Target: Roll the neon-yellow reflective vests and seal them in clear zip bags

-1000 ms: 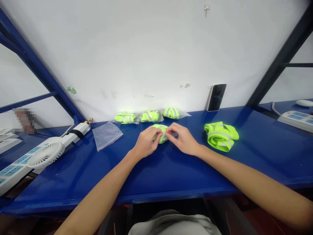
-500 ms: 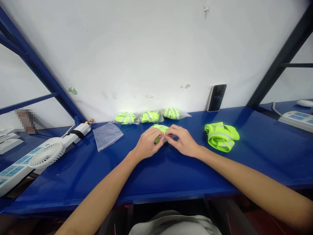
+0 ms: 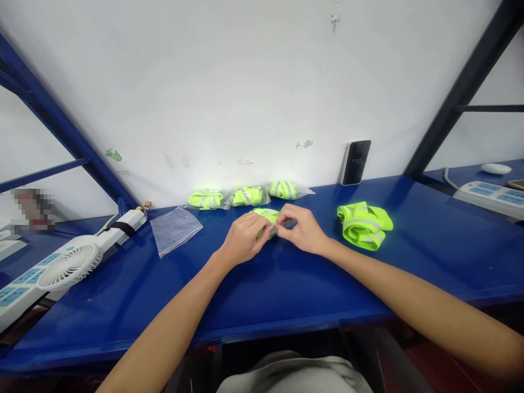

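My left hand (image 3: pixel 241 240) and my right hand (image 3: pixel 301 232) meet at the middle of the blue bench (image 3: pixel 262 295), fingers pinched on a small clear bag holding a folded neon-yellow reflective band (image 3: pixel 268 215). The bag lies on the bench between my fingertips, and most of it is hidden by my fingers. An unbagged neon-yellow reflective band (image 3: pixel 363 225) lies coiled to the right of my right hand. An empty clear plastic bag (image 3: pixel 174 229) lies flat to the left of my left hand.
Three bagged neon bands (image 3: pixel 245 195) line the wall behind my hands. A phone (image 3: pixel 355 162) leans on the wall. A white hand fan (image 3: pixel 71 265) and a power strip (image 3: pixel 16 286) lie at the left; another power strip (image 3: pixel 489 194) at the right.
My fingers have shifted slightly along the bagged band, staying pinched on it. The view has tilted a little, so everything sits slightly further left.
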`<state>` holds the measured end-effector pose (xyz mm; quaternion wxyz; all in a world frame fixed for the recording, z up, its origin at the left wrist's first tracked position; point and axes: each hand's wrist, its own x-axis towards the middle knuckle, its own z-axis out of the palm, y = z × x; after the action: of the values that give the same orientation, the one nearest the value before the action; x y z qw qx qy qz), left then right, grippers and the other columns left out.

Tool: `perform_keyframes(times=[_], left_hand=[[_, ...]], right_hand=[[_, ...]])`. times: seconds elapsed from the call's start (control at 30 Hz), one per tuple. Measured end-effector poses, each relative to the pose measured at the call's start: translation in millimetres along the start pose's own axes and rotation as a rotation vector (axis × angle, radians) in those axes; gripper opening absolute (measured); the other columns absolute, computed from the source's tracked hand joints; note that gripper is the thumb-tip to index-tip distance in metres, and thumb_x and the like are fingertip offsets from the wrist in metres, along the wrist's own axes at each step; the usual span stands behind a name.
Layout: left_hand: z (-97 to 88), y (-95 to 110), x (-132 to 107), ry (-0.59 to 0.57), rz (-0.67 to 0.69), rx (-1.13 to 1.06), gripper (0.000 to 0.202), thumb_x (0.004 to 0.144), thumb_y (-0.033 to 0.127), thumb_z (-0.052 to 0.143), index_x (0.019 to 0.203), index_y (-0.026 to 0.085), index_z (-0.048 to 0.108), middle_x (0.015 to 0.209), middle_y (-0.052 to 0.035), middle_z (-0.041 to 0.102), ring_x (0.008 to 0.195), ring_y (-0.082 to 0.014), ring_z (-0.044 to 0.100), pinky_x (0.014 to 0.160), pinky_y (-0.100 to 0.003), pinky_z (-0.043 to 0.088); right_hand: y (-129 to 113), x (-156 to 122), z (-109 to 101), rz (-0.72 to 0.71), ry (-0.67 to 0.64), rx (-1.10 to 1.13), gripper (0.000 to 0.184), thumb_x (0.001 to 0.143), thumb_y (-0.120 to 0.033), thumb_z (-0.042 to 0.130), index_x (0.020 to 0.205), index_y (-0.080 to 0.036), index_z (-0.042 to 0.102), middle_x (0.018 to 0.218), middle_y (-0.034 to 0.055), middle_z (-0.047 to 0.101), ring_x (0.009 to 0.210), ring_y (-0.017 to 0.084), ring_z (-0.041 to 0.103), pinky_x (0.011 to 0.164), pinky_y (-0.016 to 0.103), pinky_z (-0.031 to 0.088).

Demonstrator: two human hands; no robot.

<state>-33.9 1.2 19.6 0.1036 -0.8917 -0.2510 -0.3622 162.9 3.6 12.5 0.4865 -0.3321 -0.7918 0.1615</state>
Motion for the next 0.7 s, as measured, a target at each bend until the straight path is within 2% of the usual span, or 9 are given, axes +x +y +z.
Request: perform_keyframes(times=[0.13,0.4,0.7], left_hand=[[0.7,-1.7,0.9,0.018,0.01,0.012,0.017,0.097,0.021,0.045,0.086,0.017,0.057,0.075,-0.0037,0.062,0.07,-0.0154,0.055,0.066,-0.029,0.042],[-1.0,-3.6,0.2,0.03,0.063,0.07,0.014,0.096,0.022,0.046,0.09,0.017,0.057,0.076,-0.0048,0.063,0.071,-0.0172,0.057,0.069,-0.031,0.044],[-4.0,-5.7,-1.2,0.033,0.09,0.097,0.015,0.096,0.022,0.045,0.092,0.017,0.059,0.079,-0.0058,0.066,0.075,-0.0181,0.059,0.072,-0.032,0.046]], right_hand=[[-0.6,1.5,-0.1,0.0,0.051,0.026,0.012,0.074,-0.013,0.063,0.066,-0.019,0.058,0.069,-0.0008,0.059,0.065,0.014,0.056,0.063,0.027,0.045],[5.9,2.3,-3.5,-0.022,0.042,0.051,0.007,0.076,-0.018,0.064,0.069,-0.019,0.063,0.07,0.0005,0.062,0.065,0.014,0.059,0.064,0.028,0.047],[11.6,3.0,-6.2,-0.007,0.047,0.024,0.007,0.072,-0.015,0.065,0.067,-0.019,0.064,0.07,0.0008,0.065,0.065,0.015,0.06,0.064,0.028,0.047]])
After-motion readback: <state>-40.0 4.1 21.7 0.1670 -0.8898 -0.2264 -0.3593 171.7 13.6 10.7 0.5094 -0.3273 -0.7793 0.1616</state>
